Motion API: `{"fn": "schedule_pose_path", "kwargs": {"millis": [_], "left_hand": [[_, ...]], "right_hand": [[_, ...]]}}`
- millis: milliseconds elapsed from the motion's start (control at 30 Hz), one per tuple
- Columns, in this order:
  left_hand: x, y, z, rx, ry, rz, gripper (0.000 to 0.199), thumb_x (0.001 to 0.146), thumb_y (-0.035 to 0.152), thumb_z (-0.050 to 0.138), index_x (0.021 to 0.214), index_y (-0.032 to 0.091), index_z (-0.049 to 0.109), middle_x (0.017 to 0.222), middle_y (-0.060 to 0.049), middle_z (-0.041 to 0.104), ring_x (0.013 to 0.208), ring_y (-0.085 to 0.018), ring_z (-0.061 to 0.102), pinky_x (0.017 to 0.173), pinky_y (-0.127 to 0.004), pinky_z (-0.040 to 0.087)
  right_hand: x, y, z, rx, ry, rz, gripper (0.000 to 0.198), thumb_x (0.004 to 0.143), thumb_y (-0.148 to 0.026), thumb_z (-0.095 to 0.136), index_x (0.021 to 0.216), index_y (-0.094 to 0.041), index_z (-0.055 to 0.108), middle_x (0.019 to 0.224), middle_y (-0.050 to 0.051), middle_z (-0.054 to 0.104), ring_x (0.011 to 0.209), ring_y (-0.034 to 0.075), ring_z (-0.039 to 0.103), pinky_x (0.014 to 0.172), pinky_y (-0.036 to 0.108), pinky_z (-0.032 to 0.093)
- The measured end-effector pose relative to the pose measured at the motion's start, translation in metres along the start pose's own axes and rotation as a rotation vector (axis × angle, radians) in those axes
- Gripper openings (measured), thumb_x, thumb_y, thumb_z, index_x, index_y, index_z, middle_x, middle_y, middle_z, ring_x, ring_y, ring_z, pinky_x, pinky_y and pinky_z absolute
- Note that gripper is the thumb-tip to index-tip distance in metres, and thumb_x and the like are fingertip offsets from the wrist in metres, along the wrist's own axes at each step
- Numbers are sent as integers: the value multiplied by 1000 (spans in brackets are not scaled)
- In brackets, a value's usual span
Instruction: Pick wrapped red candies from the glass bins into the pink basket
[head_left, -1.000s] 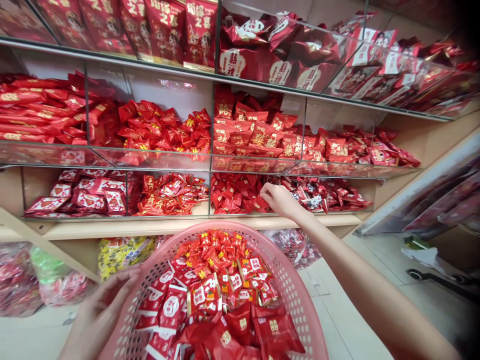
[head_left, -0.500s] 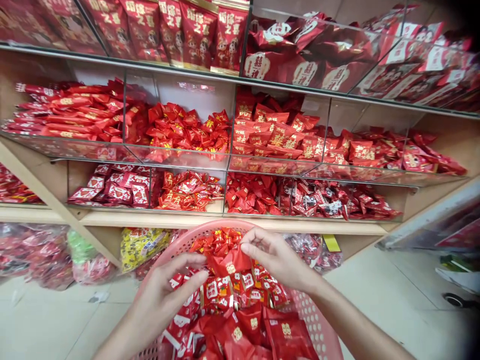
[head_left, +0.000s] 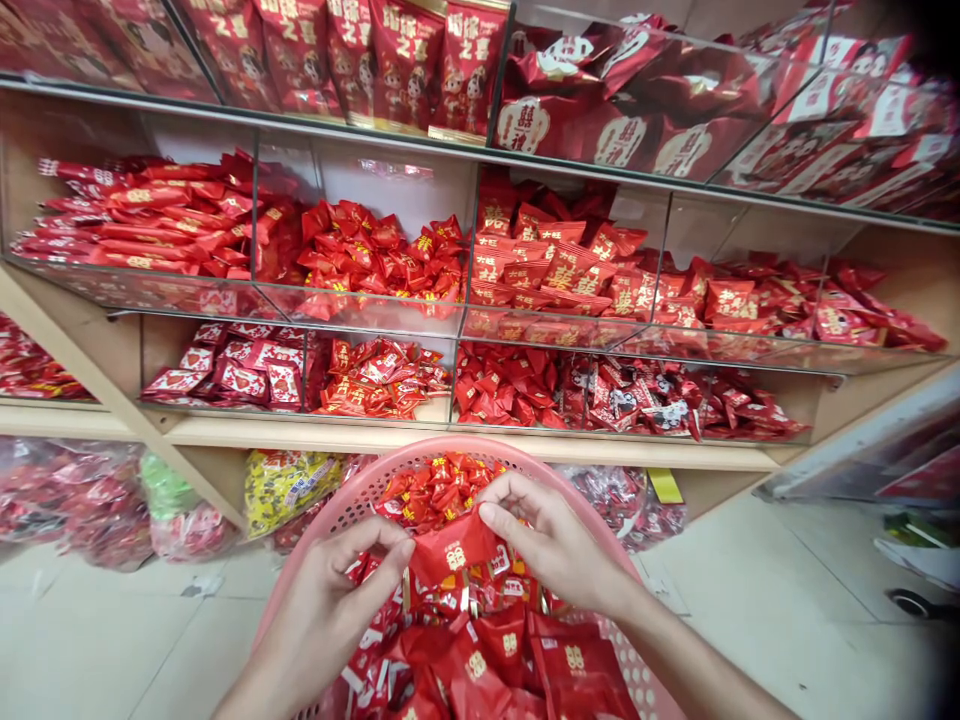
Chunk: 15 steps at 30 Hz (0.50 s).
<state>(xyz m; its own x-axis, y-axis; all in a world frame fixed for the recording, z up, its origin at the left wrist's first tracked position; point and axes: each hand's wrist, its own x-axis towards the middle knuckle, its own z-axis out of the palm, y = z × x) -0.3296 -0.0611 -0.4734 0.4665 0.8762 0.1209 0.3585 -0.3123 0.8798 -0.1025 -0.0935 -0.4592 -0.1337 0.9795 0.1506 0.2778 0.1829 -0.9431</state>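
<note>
Between my two hands a red candy packet (head_left: pixel 454 552) with a gold double-happiness sign is stretched out flat. My left hand (head_left: pixel 349 580) pinches its left end between thumb and fingers. Its right end is pinched by my right hand (head_left: pixel 551 535). Just below is a pink plastic basket (head_left: pixel 307 555) with holes in its wall, filled with wrapped sweets. Small red and gold sweets (head_left: pixel 439 485) lie at its far side, white-and-red printed packets in the middle, and larger red packets (head_left: pixel 517 660) at the near side.
Behind the basket rises a wooden shelf (head_left: pixel 480 442) with clear dividers, its compartments holding red packets (head_left: pixel 551 265) of several kinds. Under it, bagged sweets stand on the floor, among them a yellow bag (head_left: pixel 289 490). Pale floor tiles (head_left: pixel 795 590) show at both sides.
My left hand has moved up and right and now grips the packet's left end, where before it was apart from it. The packet is now spread flatter between both hands.
</note>
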Motion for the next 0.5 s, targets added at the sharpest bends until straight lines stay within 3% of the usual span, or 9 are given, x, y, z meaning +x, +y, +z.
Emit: {"fn": "schedule_pose_path", "kwargs": {"millis": [167,367,500], "left_hand": [[3,1,1,-97,65,-1,24,84,37,55,69,19,62,66,1,62,64,-13,55,60,-21,43],[7,-2,-4,-225,72,-64,28,83,40,56,67,17,61,65,-1,62,64,-13,55,62,-23,45],[9,-2,-3,-230,73,-74,32,83,44,53,65,17,59,62,0,59,62,-13,53,60,-22,43]], "right_hand": [[3,2,2,168,13,93,26,87,-43,55,79,-18,52,72,-3,47,67,11,44,62,24,36],[2,14,8,358,-153,337,32,82,-48,61,77,-16,54,66,-1,58,58,10,48,58,24,36],[0,14,9,403,-90,342,34,77,-48,66,76,-16,55,66,0,61,58,9,50,59,23,37]]}}
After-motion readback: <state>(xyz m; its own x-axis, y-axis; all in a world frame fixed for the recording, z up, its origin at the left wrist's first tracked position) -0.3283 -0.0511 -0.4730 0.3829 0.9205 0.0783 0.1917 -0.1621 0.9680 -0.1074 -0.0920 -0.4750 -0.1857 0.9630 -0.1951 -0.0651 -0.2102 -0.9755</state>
